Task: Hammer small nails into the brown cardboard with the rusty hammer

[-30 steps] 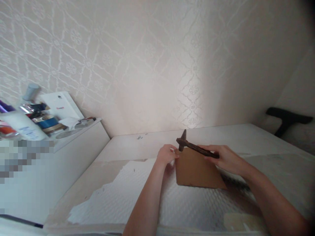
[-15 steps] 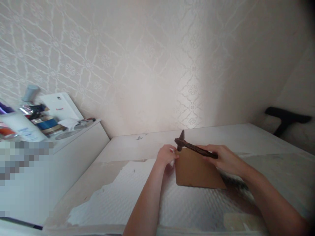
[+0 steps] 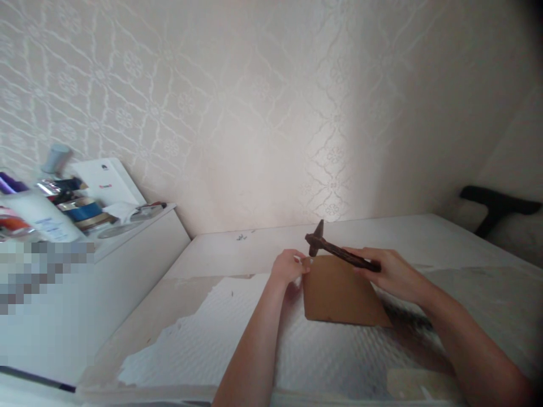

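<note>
My right hand (image 3: 390, 274) is wrapped around the handle of a dark brown hammer (image 3: 343, 253). Its head hangs just above the far left corner of a brown piece of cardboard (image 3: 339, 297), seemingly apart from it. At that same corner, my left hand (image 3: 291, 265) is closed, with thumb and fingertips on the cardboard's edge. Something small and pale shows beside those fingertips, too tiny to name. Under the cardboard lies a silvery, textured sheet (image 3: 331, 362); the right forearm covers part of it.
Several small nails (image 3: 241, 237) lie on the white surface near the wall. At left, a white cabinet (image 3: 139, 249) bears a white box (image 3: 108, 181), a white tube (image 3: 46, 217) and a blue roll of tape (image 3: 87, 210). A black T-shaped object (image 3: 494, 200) stands at right.
The hammer's head has risen slightly from the cardboard's corner. My left hand and the cardboard keep their places; the whole view has shifted a little.
</note>
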Demonstrator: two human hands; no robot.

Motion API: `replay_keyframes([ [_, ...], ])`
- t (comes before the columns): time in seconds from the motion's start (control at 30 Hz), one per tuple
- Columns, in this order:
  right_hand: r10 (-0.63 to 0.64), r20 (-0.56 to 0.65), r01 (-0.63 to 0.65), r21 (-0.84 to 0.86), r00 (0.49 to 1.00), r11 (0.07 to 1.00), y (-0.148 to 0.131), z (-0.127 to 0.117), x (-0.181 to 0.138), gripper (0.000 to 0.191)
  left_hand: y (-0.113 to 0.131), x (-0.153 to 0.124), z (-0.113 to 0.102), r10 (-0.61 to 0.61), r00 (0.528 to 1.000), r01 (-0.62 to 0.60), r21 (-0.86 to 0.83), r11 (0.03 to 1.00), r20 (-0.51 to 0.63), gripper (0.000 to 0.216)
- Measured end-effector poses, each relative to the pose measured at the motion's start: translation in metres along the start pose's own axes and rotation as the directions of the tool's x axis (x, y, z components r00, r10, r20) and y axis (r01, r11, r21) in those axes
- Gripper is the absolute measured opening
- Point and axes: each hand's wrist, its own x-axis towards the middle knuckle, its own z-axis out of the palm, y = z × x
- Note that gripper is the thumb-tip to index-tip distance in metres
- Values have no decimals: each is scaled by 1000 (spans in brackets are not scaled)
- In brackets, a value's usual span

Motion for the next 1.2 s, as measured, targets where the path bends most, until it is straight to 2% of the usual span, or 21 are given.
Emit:
replay_keyframes([
  [0.17, -8, 53, 6, 27, 999, 1000, -4, 2, 1, 52, -1, 2, 1, 10, 1000, -10, 5, 1000, -5, 37],
  [0.33, 0, -36, 0, -18, 999, 1000, -4, 2, 0, 48, -2, 3, 2, 3, 1000, -3, 0, 1000, 1, 38],
  [0.53, -16, 32, 17, -17, 999, 1000, -1, 4, 0, 50, 1, 1, -1, -3, 1000, 3, 29, 1000, 4, 40],
  [0.73, -2, -59, -3, -83, 998, 997, 3, 4, -1, 47, 4, -2, -3, -14, 1000, 14, 20, 1000, 18, 38],
  [0.87, -28, 20, 29, -49, 999, 998, 1, 4, 0, 50, 3, -2, -3, -3, 1000, 3, 26, 1000, 12, 40],
  [1.03, -18, -33, 17, -50, 999, 999, 2, 4, 0, 48, 0, 1, 0, 0, 1000, 0, 18, 1000, 1, 38],
  [1.2, -16, 14, 16, 0, 1000, 1000, 4, 5, -1, 49, -3, 3, 2, 6, 1000, -6, 7, 1000, -1, 39],
])
